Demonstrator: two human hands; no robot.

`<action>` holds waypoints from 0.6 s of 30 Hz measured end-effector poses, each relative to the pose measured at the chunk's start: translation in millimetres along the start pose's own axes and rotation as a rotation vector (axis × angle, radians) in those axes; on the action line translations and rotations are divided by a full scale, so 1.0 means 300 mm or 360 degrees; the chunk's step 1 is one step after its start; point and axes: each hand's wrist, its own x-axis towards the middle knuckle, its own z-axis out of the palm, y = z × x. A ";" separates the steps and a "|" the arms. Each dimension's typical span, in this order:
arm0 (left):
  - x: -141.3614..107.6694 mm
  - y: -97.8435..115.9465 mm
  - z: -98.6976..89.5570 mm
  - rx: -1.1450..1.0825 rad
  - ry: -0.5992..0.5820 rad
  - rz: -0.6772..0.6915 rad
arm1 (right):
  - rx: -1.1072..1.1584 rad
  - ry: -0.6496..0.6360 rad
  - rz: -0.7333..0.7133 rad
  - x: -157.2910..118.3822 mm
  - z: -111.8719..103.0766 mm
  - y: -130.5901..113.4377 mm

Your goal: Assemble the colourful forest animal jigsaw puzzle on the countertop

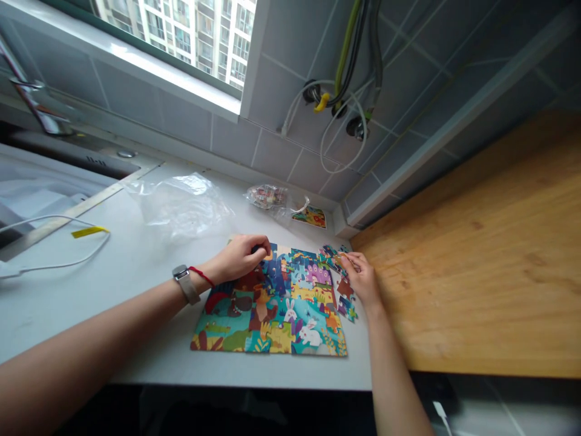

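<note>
Jigsaw puzzle — lengthwise along the counter — left hand curled, right hand pinching a piece

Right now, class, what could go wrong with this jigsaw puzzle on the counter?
The left hand resting on the puzzle could shift pieces already joined. The right hand might knock the loose pieces beside it out of place, and any that scatter could slide off the counter edge.

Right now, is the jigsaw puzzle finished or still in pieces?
Not finished: loose pieces lie beside the jigsaw puzzle, next to the right hand.
</note>
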 end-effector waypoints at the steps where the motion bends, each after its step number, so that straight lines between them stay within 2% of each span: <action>1: 0.000 0.004 -0.001 -0.0017 -0.0013 0.0002 | 0.0070 -0.0080 -0.0028 -0.005 0.013 -0.020; 4: 0.000 0.018 -0.007 -0.0120 -0.0085 0.0000 | 0.0325 -0.0375 -0.0068 -0.022 0.064 -0.097; 8: -0.004 0.025 -0.009 -0.0404 -0.0492 -0.0170 | 0.0584 -0.0724 0.0022 -0.029 0.125 -0.235; 11: -0.008 0.020 -0.001 -0.0597 -0.0703 -0.0370 | 0.0669 -0.0815 -0.0244 -0.016 0.157 -0.332; 14: -0.008 0.020 0.004 -0.0819 -0.0675 -0.0395 | 0.0616 -0.0740 -0.0498 -0.010 0.190 -0.382; 18: 0.001 0.031 -0.002 -0.0859 -0.0430 -0.0238 | 0.0638 -0.0595 -0.0532 -0.036 0.235 -0.373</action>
